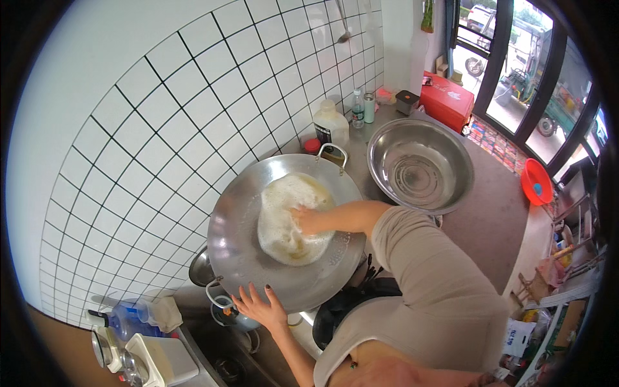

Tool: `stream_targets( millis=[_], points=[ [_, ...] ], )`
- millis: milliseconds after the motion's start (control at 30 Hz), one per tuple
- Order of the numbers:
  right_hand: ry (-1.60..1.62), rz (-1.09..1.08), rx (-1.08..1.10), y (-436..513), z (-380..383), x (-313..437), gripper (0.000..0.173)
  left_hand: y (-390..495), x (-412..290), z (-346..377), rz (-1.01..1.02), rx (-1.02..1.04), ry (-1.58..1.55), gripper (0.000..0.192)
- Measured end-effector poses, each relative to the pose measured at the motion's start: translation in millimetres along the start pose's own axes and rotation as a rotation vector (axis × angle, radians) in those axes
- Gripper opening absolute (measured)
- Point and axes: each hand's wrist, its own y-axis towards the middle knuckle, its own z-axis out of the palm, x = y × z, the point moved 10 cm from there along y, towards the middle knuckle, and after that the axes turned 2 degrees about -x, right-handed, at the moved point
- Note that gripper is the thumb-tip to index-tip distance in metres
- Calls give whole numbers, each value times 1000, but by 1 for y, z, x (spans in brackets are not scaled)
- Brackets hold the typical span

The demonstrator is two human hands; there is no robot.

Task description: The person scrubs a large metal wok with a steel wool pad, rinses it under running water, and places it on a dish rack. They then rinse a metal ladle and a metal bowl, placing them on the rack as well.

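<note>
A large two-handled metal wok (232,232) lies before me, with foamy, yellowish liquid (283,246) pooled in its middle. My right hand (309,220) reaches into the foam; its fingertips are hidden there, so whether it holds anything does not show. At the wok's near rim, beside one loop handle (217,295), my left hand (263,307) rests with its fingers spread. The other loop handle (333,149) stands at the far rim.
A wide steel basin (459,169) sits right of the wok. By the tiled wall stand a large plastic jug (332,126), a water bottle (358,111) and a pale green tumbler (369,107). At lower left are a sink (208,334) and a white container (169,360).
</note>
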Motion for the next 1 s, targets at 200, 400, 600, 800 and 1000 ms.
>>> stream_targets(
  millis=[200, 400, 600, 800, 1000],
  points=[
    [548, 177, -162, 26, -24, 64, 89, 1, -3, -2, 5, 4, 13, 47],
    [607, -163, 41, -31, -48, 92, 79, -1, -1, -1, -4, 7, 12, 48],
    [407, 87, 168, -10, -62, 49, 65, -1, 3, 1, 0, 7, 25, 47],
    [545, 118, -22, 15, -34, 85, 81, -2, 1, 4, 44, -14, 15, 44],
    [477, -164, 157, -48, 0, 103, 86, -3, 0, 2, 29, 14, 21, 44]
  ],
)
